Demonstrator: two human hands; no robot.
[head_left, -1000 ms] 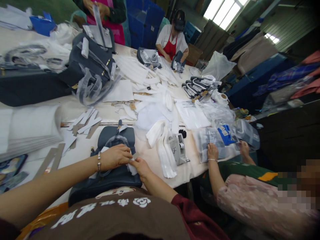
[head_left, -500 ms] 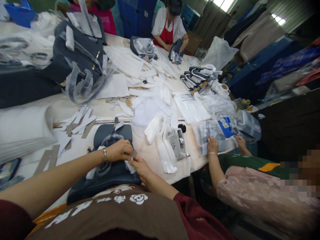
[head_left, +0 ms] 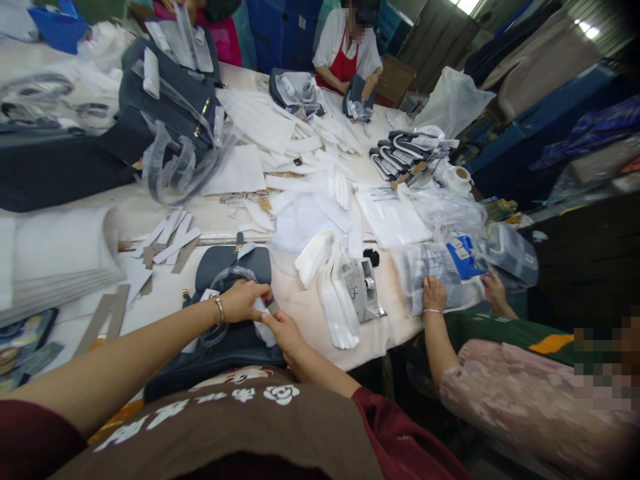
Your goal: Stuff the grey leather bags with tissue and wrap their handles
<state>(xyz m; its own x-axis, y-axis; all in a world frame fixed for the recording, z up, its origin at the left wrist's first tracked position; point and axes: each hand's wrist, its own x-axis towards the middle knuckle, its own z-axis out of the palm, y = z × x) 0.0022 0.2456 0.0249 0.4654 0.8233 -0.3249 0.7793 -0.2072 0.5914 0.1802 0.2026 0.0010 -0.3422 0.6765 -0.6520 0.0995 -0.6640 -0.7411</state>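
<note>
A dark blue-grey handbag (head_left: 214,265) lies on the table right in front of me. Over it, my left hand (head_left: 245,301) pinches a piece of thin white wrapping (head_left: 264,328). Close beside it, my right hand (head_left: 286,333) grips the same wrapping from the lower right, thumb and fingers pressed together. A small grey-brown piece (head_left: 273,307) shows between the two hands. Clear plastic-wrapped straps (head_left: 235,273) loop across the bag, partly under my left wrist. What the wrapping covers is hidden by my fingers.
Folded white strips (head_left: 335,300) lie beside a grey tape dispenser (head_left: 361,293). White sheets (head_left: 55,253) are stacked at left. A larger dark bag (head_left: 165,110) stands behind. At right, a co-worker's hands (head_left: 434,293) hold a plastic-bagged item; another person (head_left: 347,50) works across the table.
The view has shifted slightly, so the scene sits a little further right. My fingertips, close together before, are now a little further apart on the white wrapping.
</note>
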